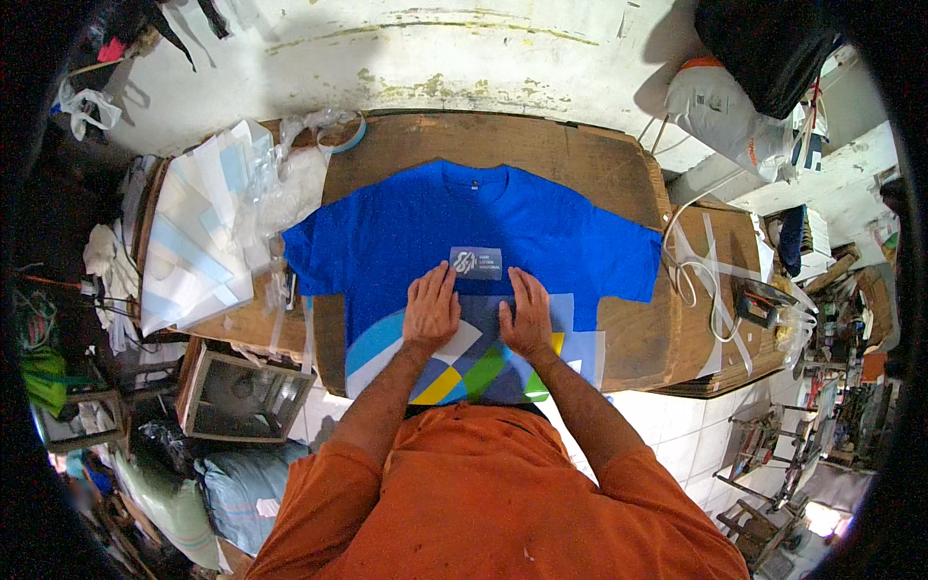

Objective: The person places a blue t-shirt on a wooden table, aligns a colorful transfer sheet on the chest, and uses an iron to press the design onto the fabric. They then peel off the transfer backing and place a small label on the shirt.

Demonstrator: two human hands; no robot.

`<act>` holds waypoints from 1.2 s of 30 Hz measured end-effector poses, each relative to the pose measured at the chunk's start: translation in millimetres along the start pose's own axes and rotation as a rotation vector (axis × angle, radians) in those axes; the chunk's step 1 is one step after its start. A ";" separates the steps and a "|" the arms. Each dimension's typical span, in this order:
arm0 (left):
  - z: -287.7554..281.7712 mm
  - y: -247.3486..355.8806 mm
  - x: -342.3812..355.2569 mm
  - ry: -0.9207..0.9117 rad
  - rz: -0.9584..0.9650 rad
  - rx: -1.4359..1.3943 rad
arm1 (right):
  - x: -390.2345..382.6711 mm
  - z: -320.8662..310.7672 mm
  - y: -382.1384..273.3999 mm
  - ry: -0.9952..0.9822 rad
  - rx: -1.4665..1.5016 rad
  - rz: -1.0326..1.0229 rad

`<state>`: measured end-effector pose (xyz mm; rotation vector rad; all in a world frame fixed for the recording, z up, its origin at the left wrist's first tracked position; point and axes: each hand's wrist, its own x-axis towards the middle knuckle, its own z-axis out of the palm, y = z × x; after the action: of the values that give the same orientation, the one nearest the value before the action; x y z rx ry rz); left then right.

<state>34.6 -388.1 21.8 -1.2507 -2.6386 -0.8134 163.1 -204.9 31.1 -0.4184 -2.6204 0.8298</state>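
Note:
A blue T-shirt [387, 232] lies spread flat, its collar at the far side. On its chest rests a small clear film [490, 275] with a white emblem and lettering. Below that, a larger clear film [587, 319] with yellow, green, white and light-blue shapes covers the lower front. My left hand [432, 307] lies with its fingers stretched toward the small film's lower left corner, over the top of the larger film. At the small film's lower right corner, my right hand [525, 314] rests with its fingers extended too. Neither hand appears to hold anything.
The shirt is on a brown wooden table [619, 174]. White and light-blue sheets [198, 222] and crumpled clear plastic [290, 179] occupy its left side. On the right, a dark iron-like tool [762, 304] sits beside a white cord [681, 275]. A framed screen [242, 394] stands below left.

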 end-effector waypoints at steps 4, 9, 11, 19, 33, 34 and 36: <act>-2.3 -3.2 0.7 0.041 -0.022 -0.094 | -0.3 -4.7 12.4 0.022 0.242 0.098; -23.5 -14.7 -10.9 0.247 -0.102 -0.181 | 8.6 -46.3 40.9 0.192 0.214 0.091; -38.6 -17.1 -25.0 0.268 -0.172 -0.087 | 19.9 -66.3 49.3 0.046 -0.015 0.123; -42.0 51.1 -60.0 0.139 -0.298 0.037 | 124.0 -36.5 35.1 -0.586 0.042 -0.743; 35.2 110.3 15.0 -0.194 -0.357 0.157 | 215.2 12.6 55.2 -0.766 0.029 -1.198; 35.3 110.4 14.4 -0.172 -0.347 0.153 | 216.0 12.2 56.3 -0.774 0.008 -1.201; 34.9 110.8 13.3 -0.170 -0.347 0.159 | 217.2 11.0 57.6 -0.765 0.024 -1.221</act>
<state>112.9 -303.8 42.9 -0.8715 -3.0390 -0.5405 -25.4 -82.6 41.8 1.6332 -2.6769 0.5811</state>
